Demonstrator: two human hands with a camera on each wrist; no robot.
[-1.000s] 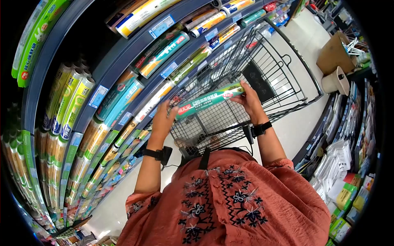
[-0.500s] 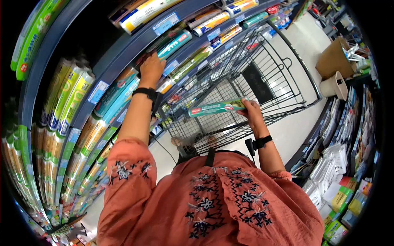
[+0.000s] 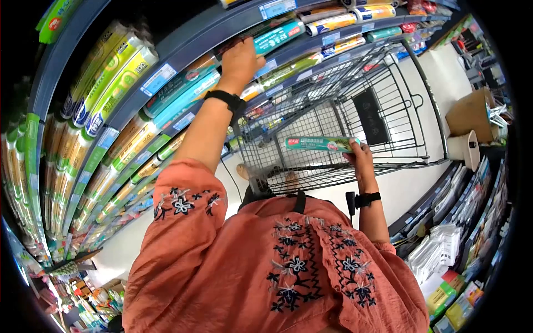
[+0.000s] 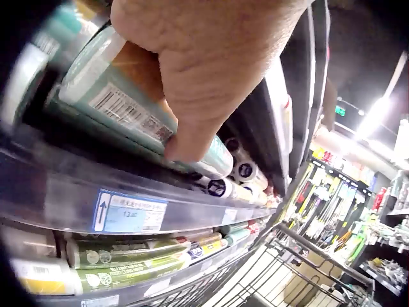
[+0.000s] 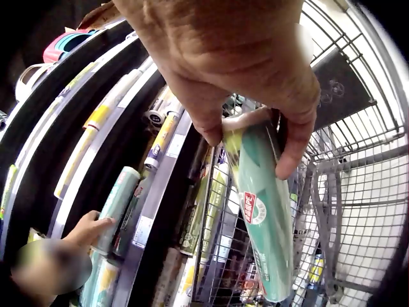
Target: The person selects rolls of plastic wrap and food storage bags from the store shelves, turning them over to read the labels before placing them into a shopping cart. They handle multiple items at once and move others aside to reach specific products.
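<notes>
My right hand (image 3: 362, 161) pinches one end of a green printed roll (image 3: 316, 144) above the cart. In the right wrist view, thumb and fingers of that hand (image 5: 236, 70) lie on either side of the roll's (image 5: 262, 211) near end. My left hand (image 3: 239, 69) reaches onto the shelf at a teal roll. In the left wrist view, the thumb of this hand (image 4: 223, 64) lies across a teal roll with a barcode (image 4: 121, 109); its other fingers are hidden. The right wrist view also shows the left hand (image 5: 89, 231) around a teal roll (image 5: 118, 198).
A wire shopping cart (image 3: 388, 158) stands beside the shelves. Rolls fill several tiers, with a price label (image 3: 158, 80) on one shelf edge. A cardboard box (image 3: 469, 116) and a pale bin (image 3: 465, 150) stand beyond the cart, near another rack at right.
My left hand has left the held green roll and moved up to the shelf, onto another roll. The right hand still holds its roll by one end. The head view has shifted.
</notes>
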